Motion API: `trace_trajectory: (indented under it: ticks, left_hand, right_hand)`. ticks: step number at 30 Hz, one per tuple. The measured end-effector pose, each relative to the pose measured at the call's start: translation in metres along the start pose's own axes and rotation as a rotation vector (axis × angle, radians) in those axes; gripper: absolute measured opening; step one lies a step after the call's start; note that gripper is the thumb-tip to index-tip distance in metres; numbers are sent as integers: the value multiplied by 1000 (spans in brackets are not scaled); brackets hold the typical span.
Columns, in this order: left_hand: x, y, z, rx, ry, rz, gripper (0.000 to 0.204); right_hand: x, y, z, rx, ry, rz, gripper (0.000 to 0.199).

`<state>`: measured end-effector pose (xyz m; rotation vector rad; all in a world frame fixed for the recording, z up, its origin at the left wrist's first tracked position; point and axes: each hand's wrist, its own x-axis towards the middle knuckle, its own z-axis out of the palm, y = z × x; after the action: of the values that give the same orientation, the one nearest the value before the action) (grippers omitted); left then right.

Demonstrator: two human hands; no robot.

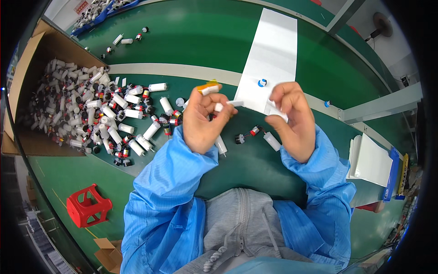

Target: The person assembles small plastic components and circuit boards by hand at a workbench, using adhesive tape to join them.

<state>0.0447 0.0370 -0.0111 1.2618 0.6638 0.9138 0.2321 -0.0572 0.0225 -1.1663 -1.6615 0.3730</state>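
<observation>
Green workbench (248,166), left grip (200,123) holding parts (236,103), right grip (297,123) pinching white piece (276,111)

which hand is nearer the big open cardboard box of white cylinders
Left. The left hand is right of the box, beyond the loose cylinders; the right hand is farther right, past the left hand.

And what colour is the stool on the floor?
The stool is red, best seen in the head view.
</observation>
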Motion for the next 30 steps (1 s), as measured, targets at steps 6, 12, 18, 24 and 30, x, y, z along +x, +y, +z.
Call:
trace_trajectory:
  ticks: [6, 12, 18, 24, 30]
  left_hand:
    - [-4, -12, 13, 200, -101, 181, 58]
    - [-14, -6, 28, 1249, -504, 444, 52]
    - [-11, -23, 18, 862, -288, 427, 33]
    - [-3, -6, 3, 862, -70, 501, 31]
    - [-1, -1, 3, 497, -65, 56, 28]
  right_hand:
    - [-1, 17, 12, 333, 77, 378, 53]
    - [8, 9, -17, 4, -94, 444, 75]
    - [0, 3, -4, -100, -521, 597, 108]
    - [8, 1, 10, 164, 40, 206, 93]
    - [19, 4, 8, -153, -155, -27, 84]
